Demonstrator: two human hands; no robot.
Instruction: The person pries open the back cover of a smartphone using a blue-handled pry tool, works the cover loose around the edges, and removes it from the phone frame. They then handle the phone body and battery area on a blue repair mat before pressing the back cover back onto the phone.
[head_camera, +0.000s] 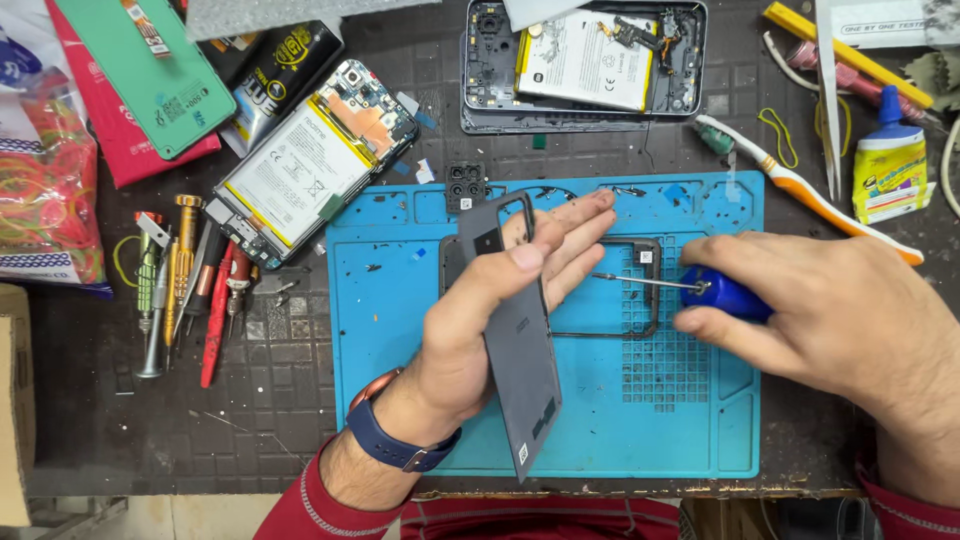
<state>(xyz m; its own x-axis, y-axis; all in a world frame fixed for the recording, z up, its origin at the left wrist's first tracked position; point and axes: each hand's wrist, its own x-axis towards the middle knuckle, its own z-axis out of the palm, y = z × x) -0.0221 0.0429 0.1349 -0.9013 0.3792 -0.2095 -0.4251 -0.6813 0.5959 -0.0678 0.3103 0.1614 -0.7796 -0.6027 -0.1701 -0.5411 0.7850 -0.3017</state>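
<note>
A head-worn camera looks down on a dark workbench with a blue mat (400, 420) at its middle. Over the mat, the left hand (490, 320) holds a grey phone back cover (520, 350) on edge, thumb pressed on its near face and the fingers (575, 225) stretched flat behind it, so the hand is clamped on the cover. A blue watch strap wraps that wrist.

The right hand (830, 320) is at the mat's right edge, closed around the blue handle of a small screwdriver (700, 288). Its thin metal shaft points left, and the tip is near the fingers of the left hand, above a dark phone frame (650, 300) lying flat on the mat (partly hidden behind the cover).

Beyond the mat's far edge lies an opened phone (585, 65) with its white battery showing. Off the mat's far left corner lies a second opened phone (310, 160), tilted. Left of the mat is a row of screwdrivers (190, 290) with red, green and orange handles. Past the mat's far right corner sit a toothbrush (810, 190) and a small glue bottle (888, 165).
</note>
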